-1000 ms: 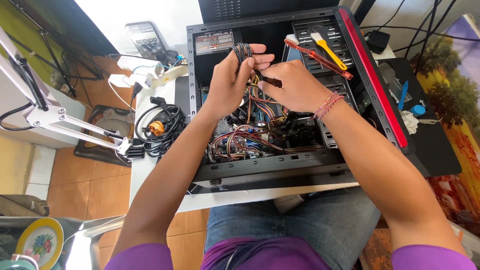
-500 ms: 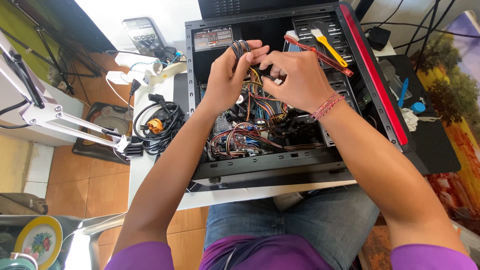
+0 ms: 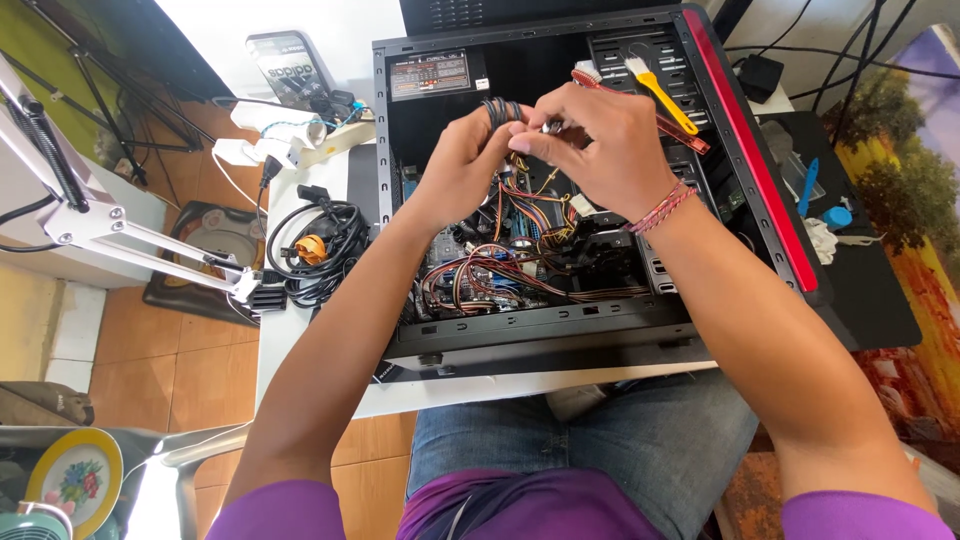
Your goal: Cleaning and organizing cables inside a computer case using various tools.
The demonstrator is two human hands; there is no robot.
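Black cable bundle (image 3: 500, 110) is up above the open PC case (image 3: 400, 200), looped over the tips of the left hand (image 3: 462, 165), approx level w/ the power supply (image 3: 440, 75) at the case's top-left corner. Left hand: forearm comes up from lower left, wrist bent up, fingers curled shut round the bundle, thumb pressing toward the other hand. Right hand (image 3: 600, 150): forearm from lower right, red thread bracelet (image 3: 660, 208) on the wrist, fingertips pinched tight on a small end piece right beside the bundle; can't tell what that piece is. Both hands touch at the fingertips, hovering over the case interior.

Below them: tangle of coloured wires (image 3: 500, 275) on the board. Yellow-handled brush (image 3: 660, 90) lies on the drive cage, upper right. Left of the case, on the white table (image 3: 300, 330): coiled black power cord (image 3: 315, 250).
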